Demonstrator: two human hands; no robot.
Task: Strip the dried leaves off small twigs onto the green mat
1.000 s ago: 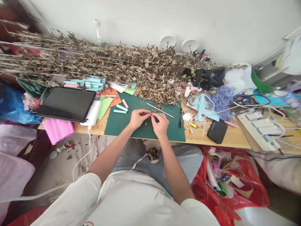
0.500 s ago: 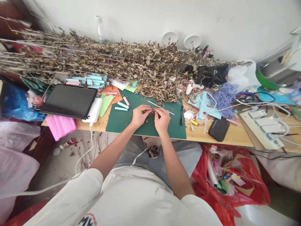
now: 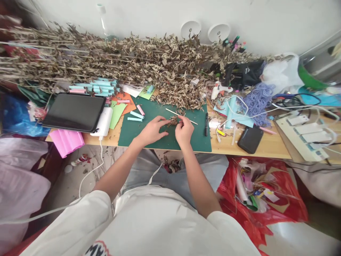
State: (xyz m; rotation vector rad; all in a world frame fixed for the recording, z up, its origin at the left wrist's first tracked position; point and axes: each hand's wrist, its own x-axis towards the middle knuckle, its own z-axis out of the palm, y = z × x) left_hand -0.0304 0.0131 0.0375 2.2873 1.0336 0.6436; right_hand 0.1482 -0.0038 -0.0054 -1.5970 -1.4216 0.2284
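A small clump of crumpled dried leaves [image 3: 173, 121] shows between my hands, over the green cutting mat [image 3: 128, 137]. My right hand [image 3: 184, 132] is closed, its thumb and forefinger pinched at the right side of the clump. My left hand [image 3: 153, 132] is open at the clump's left, thumb and fingers apart, fingertips close to the leaves. Just beyond the right hand, a thin wooden stick [image 3: 170, 111] lies slantwise, partly behind the fingers. Light blue paper tubes [image 3: 135, 119] and a pink paper tube [image 3: 140, 110] rest on the mat's left part.
Dried leafy stalks [image 3: 112, 64] heap along the wall. To the left are a black tablet [image 3: 74, 112] and a white power bank [image 3: 102, 122]. A black marker [image 3: 206, 124], a glue gun [image 3: 221, 89], purple yarn [image 3: 259, 99], a black phone [image 3: 250, 139] and a power strip [image 3: 303, 138] lie rightward.
My left hand has come away from the pinch beside the right hand, moving left and spreading its fingers. The leaf clump now shows more fully. The whole view has shifted slightly.
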